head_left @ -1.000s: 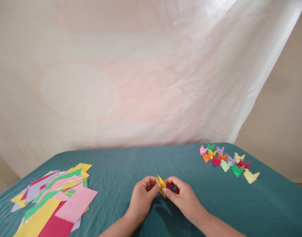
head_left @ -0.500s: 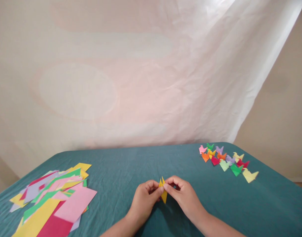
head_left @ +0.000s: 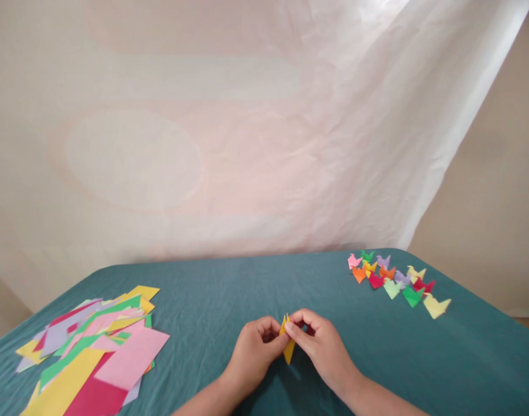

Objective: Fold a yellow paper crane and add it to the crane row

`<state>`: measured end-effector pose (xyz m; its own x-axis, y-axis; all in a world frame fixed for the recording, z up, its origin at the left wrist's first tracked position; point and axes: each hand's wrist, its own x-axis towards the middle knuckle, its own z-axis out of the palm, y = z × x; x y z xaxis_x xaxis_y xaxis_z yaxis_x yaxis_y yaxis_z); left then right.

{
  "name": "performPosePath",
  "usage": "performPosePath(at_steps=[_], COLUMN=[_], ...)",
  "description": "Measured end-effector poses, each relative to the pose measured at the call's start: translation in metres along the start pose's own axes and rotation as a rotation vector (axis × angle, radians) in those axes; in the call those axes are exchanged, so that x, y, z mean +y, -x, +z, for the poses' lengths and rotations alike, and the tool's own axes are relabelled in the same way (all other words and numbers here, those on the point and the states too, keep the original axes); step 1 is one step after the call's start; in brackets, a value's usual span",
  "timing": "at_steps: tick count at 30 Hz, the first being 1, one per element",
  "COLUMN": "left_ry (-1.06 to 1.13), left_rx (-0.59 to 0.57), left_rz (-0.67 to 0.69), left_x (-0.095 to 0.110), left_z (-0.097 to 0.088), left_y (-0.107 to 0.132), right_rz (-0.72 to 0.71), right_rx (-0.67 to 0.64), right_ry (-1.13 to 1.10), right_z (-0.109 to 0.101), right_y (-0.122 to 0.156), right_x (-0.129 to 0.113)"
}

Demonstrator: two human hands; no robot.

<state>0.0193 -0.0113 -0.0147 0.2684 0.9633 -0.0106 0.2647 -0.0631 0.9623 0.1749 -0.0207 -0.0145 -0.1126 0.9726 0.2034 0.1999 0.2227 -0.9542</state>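
Note:
Between both hands, over the front middle of the table, is a small folded yellow paper (head_left: 289, 350) with narrow points at its top and one point downward. My left hand (head_left: 256, 351) is closed, pinching the paper's left side between thumb and fingers. From the other side, my right hand (head_left: 320, 341) pinches it near the upper part, thumb towards me. The fingertips cover the paper's middle, and the fingers behind it are partly hidden.
A loose pile of coloured paper sheets (head_left: 132, 358) lies on the left of the green-clothed table (head_left: 230, 294). Several folded paper birds (head_left: 393, 288) stand in rows at the back right. A pale cloth (head_left: 247, 144) hangs behind the table's far edge.
The yellow paper has turned slightly and sits a little lower, with its top points closer together. The left thumb has shifted right across it. Both hands keep their hold.

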Motion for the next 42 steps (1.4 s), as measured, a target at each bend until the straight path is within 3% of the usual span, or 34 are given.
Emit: performPosePath(at_steps=[10, 18, 24, 35, 42], left_ry=[-0.016, -0.145, -0.121, -0.125, 0.135], left_rx=[-0.01, 0.089, 0.044, 0.087, -0.04], left_rz=[-0.004, 0.056, 0.063, 0.076, 0.022], left_x=[0.001, -0.003, -0.007, 0.003, -0.002], left_z=[0.003, 0.002, 0.004, 0.005, 0.004], left_y=[0.004, 0.004, 0.004, 0.008, 0.004], right_rz=[0.091, 0.075, 0.045, 0.066, 0.087], right_rx=[0.004, -0.14, -0.227, -0.138, -0.098], right_ry=[-0.222, -0.19, -0.212, -0.076, -0.16], right_z=[-0.003, -0.004, -0.005, -0.003, -0.006], right_y=[-0.006, -0.006, -0.008, -0.007, -0.01], right_x=[0.008, 0.003, 0.007, 0.008, 0.006])
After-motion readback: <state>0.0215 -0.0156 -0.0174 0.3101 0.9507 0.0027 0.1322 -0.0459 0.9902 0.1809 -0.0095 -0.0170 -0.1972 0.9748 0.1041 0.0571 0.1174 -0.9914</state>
